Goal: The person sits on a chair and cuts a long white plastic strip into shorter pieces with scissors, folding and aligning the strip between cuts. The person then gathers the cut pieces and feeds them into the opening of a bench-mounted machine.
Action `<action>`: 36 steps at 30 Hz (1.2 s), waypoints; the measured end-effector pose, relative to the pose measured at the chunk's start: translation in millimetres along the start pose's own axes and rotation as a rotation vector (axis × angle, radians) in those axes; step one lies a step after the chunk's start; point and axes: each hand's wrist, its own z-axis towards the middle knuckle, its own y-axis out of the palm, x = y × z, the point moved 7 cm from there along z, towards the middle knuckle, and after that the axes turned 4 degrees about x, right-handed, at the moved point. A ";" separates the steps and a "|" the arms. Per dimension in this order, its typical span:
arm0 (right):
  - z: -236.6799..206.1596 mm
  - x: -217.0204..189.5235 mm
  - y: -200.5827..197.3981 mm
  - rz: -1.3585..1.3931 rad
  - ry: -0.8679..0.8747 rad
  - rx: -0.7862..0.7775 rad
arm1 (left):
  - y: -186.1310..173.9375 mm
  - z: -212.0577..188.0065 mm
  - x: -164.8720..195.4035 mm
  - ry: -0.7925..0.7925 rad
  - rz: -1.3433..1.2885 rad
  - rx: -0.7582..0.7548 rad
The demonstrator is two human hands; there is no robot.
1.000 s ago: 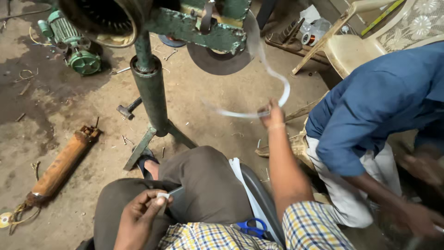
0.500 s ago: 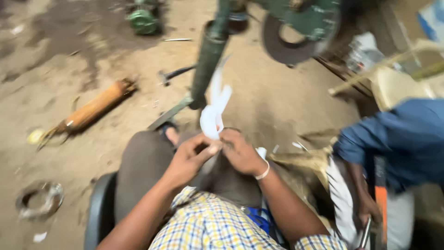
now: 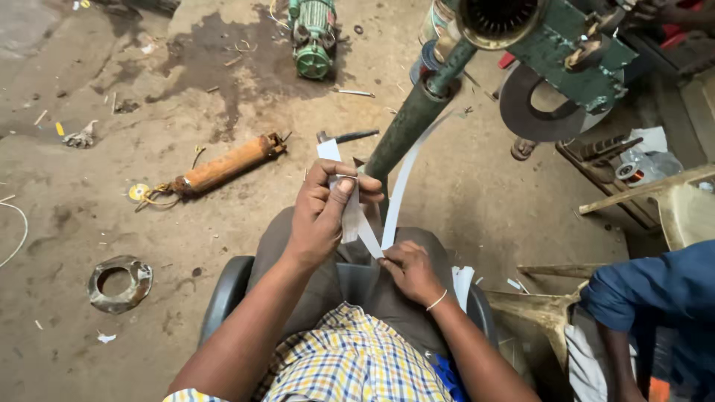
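I count two hands of my own at work over my lap. My left hand is raised, fingers curled tight and thumb pressed down, pinching one end of a white paper strip; a short tab of it stands up above the knuckles. My right hand sits lower on my thigh, fingers folded in, pinning the strip where it bends. From that bend one long white band runs up and away toward the green machine post, so I see a single strip folded into a narrow V between the two hands. A thin bracelet rings the right wrist.

On the dirt floor I count one orange cylinder with wires at its near end, one small green motor farther off, one flat metal ring plate to my left, and one dark-handled tool lying just beside the post. Scraps and chips are scattered about; I cannot count them.

The post carries a green machine head with one round toothed opening and one dark disc hanging under it. To the right, a wooden tray holds a wire spool and some clear wrapping; what else lies in it I cannot tell. One other person in a blue shirt crouches at my right, apart from my hands.
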 end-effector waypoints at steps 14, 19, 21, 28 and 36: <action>27.1 -75.6 -19.9 1.088 0.046 0.167 | 20.1 -17.9 -23.4 -0.066 0.137 -0.023; 34.0 -88.3 -27.8 1.086 0.143 0.354 | 15.8 -29.1 -44.9 -0.156 -0.019 -0.084; 31.8 -85.3 -32.7 1.031 0.166 0.398 | 12.0 -32.2 -52.7 -0.181 -0.009 -0.043; 22.2 -82.7 -41.8 0.882 0.082 0.461 | 13.3 -23.6 -63.8 -0.202 -0.229 0.082; 6.5 -56.0 -33.4 0.931 0.209 0.541 | 29.1 -30.7 -61.4 -0.256 -0.322 0.032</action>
